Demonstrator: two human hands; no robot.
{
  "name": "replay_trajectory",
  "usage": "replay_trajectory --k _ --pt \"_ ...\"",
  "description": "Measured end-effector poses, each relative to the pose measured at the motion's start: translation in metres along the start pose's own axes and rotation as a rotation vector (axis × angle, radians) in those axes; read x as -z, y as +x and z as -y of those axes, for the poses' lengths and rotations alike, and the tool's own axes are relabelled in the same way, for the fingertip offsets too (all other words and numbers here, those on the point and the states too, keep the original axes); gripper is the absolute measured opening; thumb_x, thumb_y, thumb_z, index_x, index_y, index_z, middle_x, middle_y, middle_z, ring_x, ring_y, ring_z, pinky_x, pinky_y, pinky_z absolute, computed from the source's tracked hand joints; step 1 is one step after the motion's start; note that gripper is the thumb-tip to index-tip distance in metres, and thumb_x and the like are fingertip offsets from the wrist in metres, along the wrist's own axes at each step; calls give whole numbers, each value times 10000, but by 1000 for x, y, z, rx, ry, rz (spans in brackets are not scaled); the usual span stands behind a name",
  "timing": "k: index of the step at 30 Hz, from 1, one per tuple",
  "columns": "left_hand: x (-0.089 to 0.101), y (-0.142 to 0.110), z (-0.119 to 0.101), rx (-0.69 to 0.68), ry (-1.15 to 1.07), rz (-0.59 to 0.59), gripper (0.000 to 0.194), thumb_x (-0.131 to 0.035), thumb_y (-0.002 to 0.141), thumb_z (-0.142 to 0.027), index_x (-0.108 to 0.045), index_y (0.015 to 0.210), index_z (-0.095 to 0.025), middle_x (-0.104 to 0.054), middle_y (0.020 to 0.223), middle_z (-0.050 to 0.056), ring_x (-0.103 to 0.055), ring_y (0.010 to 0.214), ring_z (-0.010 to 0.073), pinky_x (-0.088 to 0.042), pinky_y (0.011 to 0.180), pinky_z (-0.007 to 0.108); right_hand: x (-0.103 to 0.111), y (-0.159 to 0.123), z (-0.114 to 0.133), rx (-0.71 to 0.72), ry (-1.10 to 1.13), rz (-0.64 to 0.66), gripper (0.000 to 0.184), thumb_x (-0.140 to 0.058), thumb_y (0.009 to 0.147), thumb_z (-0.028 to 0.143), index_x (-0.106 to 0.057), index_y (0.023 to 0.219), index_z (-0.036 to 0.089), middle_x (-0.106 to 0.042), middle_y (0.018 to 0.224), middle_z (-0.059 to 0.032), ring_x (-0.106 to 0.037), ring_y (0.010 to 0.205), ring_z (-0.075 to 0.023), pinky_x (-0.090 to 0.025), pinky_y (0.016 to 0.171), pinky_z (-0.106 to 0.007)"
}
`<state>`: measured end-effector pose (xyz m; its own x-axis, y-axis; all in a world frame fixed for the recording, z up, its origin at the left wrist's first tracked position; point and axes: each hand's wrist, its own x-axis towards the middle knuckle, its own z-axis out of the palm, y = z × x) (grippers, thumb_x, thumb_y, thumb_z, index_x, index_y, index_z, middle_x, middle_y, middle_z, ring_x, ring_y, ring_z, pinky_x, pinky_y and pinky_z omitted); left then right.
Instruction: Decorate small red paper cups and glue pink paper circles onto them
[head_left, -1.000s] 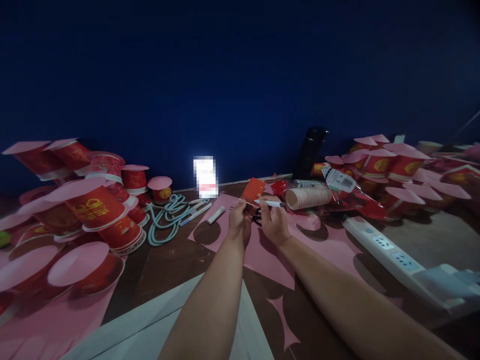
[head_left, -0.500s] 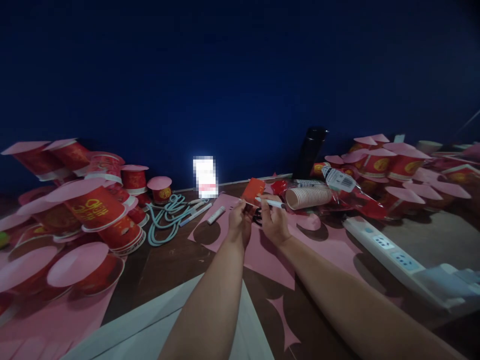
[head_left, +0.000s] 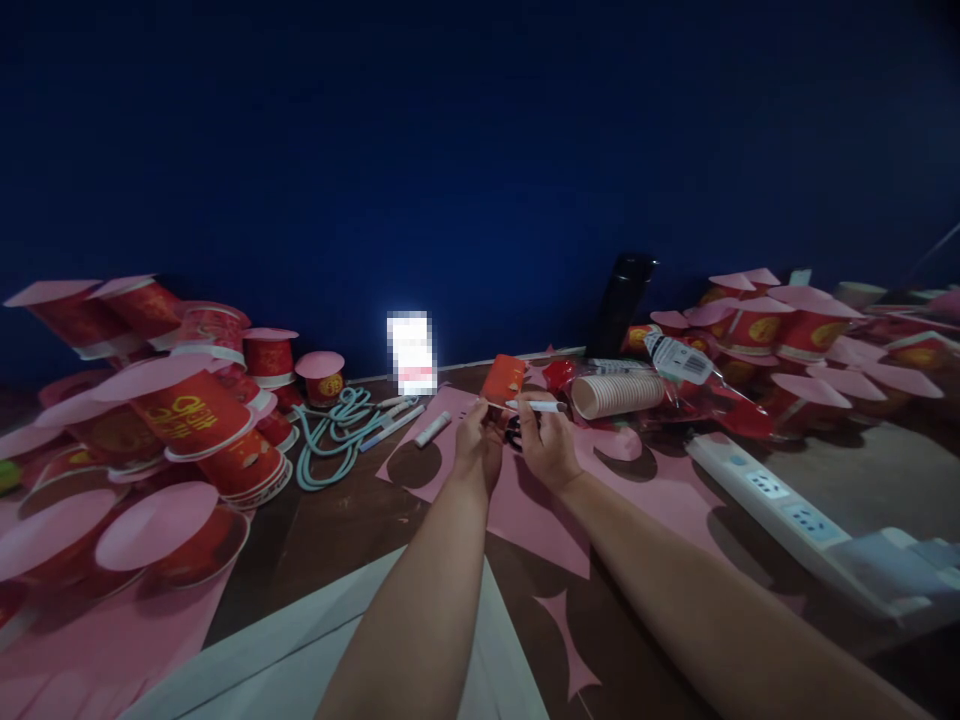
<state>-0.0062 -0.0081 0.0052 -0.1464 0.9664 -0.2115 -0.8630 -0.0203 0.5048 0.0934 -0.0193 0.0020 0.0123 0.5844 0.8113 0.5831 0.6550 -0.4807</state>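
Observation:
My left hand (head_left: 480, 440) is closed around a small red paper cup (head_left: 503, 377), tilted with its base pointing away from me. Pinched in the fingers of my right hand (head_left: 551, 445) is a white marker (head_left: 546, 406), its tip pointing left at the cup's lower edge. Whether the tip touches the cup I cannot tell. Part of a black loop (head_left: 514, 432) shows between my hands, mostly hidden. Under both hands lies a pink paper sheet (head_left: 532, 520) with round holes cut in it. A white capped tube (head_left: 433, 429) rests left of my left hand.
Red cups with pink discs (head_left: 172, 525) crowd the left; more cups (head_left: 761, 325) stand at right. Nearby are a coiled cable (head_left: 322, 470), a lit blurred screen (head_left: 412, 353), nested paper cups (head_left: 619, 396), a black bottle (head_left: 622, 300) and a power strip (head_left: 780, 510).
The marker's tip and the red cup have shifted very slightly. Both hands keep their grips, and the surrounding things stay where they were.

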Motion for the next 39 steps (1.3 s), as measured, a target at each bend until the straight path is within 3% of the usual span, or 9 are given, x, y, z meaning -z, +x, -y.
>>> replay_trajectory --k 24,29,36,39 --pt "-4 -3 -1 25 -27 5 99 -531 853 -123 -628 835 -123 -645 751 18 -585 614 72 -459 592 172 4 1 4 -39 14 11 197 -409 959 318 -570 945 205 -652 892 -81 -625 843 -208 -497 788 -349" --pt "-5 -5 -3 42 -35 -46 85 -548 852 -137 -633 845 -136 -650 779 19 -581 616 61 -447 579 156 4 1 3 -62 -11 0 219 -398 963 335 -571 942 203 -650 867 -84 -618 849 -220 -498 783 -361" --pt "-3 -3 -2 38 -27 -39 86 -557 842 -138 -642 854 -134 -644 728 8 -556 570 60 -413 508 147 3 0 -1 -32 -13 -9 195 -414 955 313 -566 966 191 -661 911 -100 -629 883 -223 -510 810 -374" --pt "-2 -1 -1 21 -46 -7 105 -555 837 -130 -648 884 -128 -649 734 21 -577 606 72 -442 555 159 3 0 0 5 60 -4 163 -439 948 270 -567 1015 193 -657 986 -101 -627 947 -209 -512 845 -367"
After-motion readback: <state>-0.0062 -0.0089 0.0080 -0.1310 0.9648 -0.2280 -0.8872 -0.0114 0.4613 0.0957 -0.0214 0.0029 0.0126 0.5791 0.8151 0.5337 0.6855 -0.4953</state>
